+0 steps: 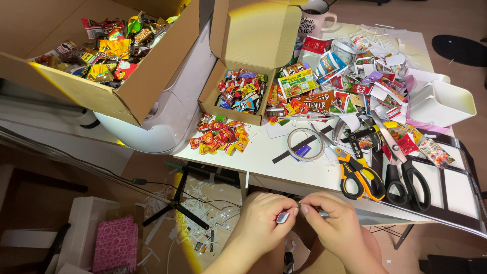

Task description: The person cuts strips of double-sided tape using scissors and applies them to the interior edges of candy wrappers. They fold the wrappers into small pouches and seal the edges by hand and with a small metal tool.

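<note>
Tiny silver packet (283, 217) sits pinched between my left hand (265, 219) and right hand (332, 223), both clamped on it, near me below the table edge (284, 180). Farther off lie yellow-handled scissors (357, 172), a tape roll (305, 144) and a loose candy pile (219, 135).

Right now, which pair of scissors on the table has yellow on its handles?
The left pair of scissors, yellow-and-black handled, beside the tape roll; the right pair is all black.
</note>
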